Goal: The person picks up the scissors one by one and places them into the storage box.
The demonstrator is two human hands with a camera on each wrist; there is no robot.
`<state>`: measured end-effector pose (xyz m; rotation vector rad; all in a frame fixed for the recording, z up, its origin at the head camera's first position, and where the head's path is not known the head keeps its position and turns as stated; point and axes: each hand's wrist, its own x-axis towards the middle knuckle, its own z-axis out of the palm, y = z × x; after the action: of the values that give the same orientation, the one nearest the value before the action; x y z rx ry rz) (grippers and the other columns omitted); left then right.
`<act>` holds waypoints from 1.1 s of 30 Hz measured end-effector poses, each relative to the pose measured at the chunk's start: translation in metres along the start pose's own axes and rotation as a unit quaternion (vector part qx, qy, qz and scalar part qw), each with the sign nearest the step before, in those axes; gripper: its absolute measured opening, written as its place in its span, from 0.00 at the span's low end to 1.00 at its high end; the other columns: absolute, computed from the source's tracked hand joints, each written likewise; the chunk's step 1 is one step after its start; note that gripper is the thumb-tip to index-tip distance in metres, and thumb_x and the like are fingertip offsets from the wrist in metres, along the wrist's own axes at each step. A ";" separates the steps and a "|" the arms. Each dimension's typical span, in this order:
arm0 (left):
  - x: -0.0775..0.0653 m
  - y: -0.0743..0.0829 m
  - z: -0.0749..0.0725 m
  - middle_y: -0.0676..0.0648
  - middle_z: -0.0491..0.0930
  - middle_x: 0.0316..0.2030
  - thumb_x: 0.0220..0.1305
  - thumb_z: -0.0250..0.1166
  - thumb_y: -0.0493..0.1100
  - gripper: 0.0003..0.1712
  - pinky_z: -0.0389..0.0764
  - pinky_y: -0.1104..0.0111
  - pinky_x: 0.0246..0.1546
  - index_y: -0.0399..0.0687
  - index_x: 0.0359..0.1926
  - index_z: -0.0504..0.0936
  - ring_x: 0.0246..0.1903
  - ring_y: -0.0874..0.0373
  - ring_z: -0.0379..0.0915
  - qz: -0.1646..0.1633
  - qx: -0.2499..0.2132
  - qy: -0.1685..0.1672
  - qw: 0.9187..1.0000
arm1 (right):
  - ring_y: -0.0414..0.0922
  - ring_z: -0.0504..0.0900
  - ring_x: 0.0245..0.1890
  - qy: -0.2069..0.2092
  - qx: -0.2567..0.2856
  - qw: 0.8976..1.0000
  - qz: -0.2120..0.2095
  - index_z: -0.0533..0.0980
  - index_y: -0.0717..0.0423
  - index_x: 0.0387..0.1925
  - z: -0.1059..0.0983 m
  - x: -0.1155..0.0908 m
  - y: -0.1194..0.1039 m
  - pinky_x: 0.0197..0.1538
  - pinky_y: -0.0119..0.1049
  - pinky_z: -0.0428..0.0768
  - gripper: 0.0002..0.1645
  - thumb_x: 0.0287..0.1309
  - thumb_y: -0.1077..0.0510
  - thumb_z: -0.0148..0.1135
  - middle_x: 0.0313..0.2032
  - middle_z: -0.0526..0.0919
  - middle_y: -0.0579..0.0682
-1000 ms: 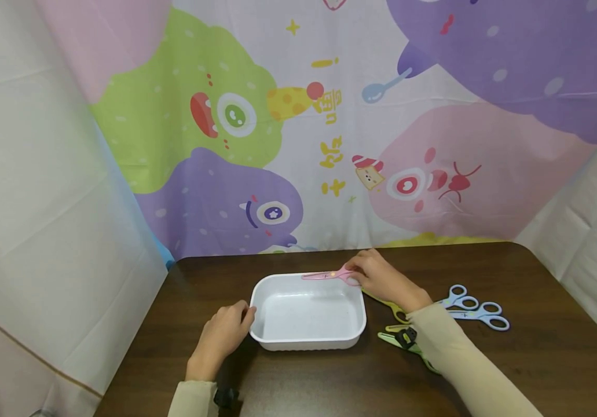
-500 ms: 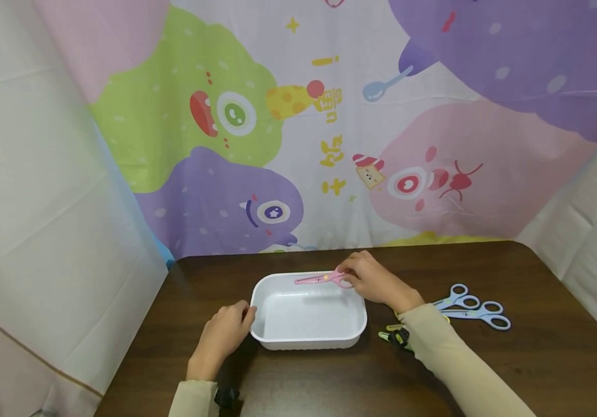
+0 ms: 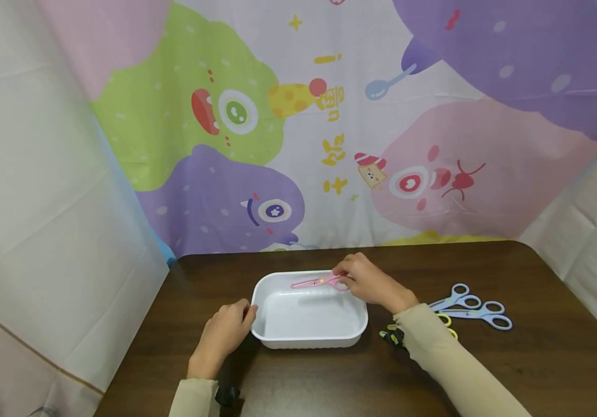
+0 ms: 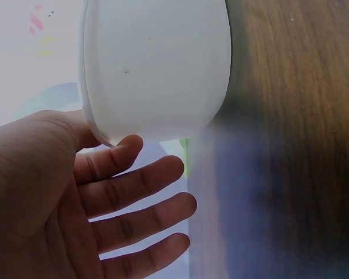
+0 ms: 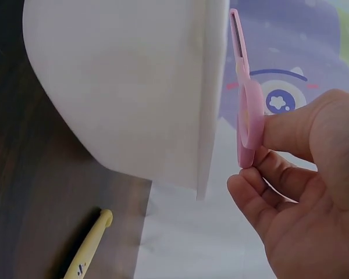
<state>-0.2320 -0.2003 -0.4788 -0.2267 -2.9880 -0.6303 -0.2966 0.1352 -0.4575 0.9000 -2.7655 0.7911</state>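
A pair of pink scissors [image 3: 312, 283] is pinched at its handle loops by my right hand [image 3: 370, 282], its blades pointing left over the far side of a white plastic tray [image 3: 306, 343]. In the right wrist view the pink scissors [image 5: 252, 113] appear edge-on above the tray's rim, thumb and fingers at the loops. My left hand [image 3: 227, 329] holds the tray's left rim. Seen from the left wrist, thumb and index finger pinch the tray wall [image 4: 157, 87], while the other fingers extend below it. Inside the tray, the bare white bottom shows.
Two pairs of light blue scissors [image 3: 478, 313] lie on the dark wooden table [image 3: 303, 382] to the right. Yellow scissors handles [image 3: 447, 319] show beside the right sleeve, which partly hides them. A cartoon-printed curtain [image 3: 256, 174] hangs behind the table.
My right hand has moved slightly left and nearer, carrying the pink scissors from the tray's far rim to over its inside. My left hand stays at the left rim.
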 end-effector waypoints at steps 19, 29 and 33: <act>-0.001 0.001 0.000 0.50 0.73 0.22 0.75 0.59 0.49 0.13 0.69 0.59 0.24 0.48 0.34 0.80 0.22 0.55 0.68 -0.002 0.004 0.000 1.000 | 0.51 0.77 0.48 -0.011 -0.016 0.999 -0.043 0.86 0.59 0.43 0.009 0.009 -0.008 0.56 0.48 0.74 0.08 0.64 0.66 0.66 0.41 0.86 0.51; -0.001 0.001 -0.001 0.50 0.74 0.22 0.75 0.60 0.49 0.13 0.69 0.59 0.24 0.48 0.33 0.79 0.22 0.55 0.68 0.001 0.008 0.003 1.000 | 0.50 0.78 0.49 -0.031 -0.014 0.998 -0.046 0.86 0.58 0.43 0.009 0.014 -0.016 0.56 0.48 0.75 0.08 0.64 0.66 0.67 0.41 0.86 0.51; -0.001 0.001 0.000 0.50 0.73 0.21 0.75 0.59 0.49 0.13 0.69 0.59 0.24 0.47 0.33 0.79 0.22 0.55 0.67 0.000 0.009 0.002 1.000 | 0.50 0.78 0.48 -0.039 -0.014 0.998 -0.048 0.86 0.59 0.43 0.010 0.017 -0.018 0.56 0.47 0.75 0.08 0.64 0.66 0.66 0.41 0.86 0.50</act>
<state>-0.2310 -0.1995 -0.4781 -0.2247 -2.9878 -0.6037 -0.2995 0.1087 -0.4529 1.0710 -2.7684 0.7144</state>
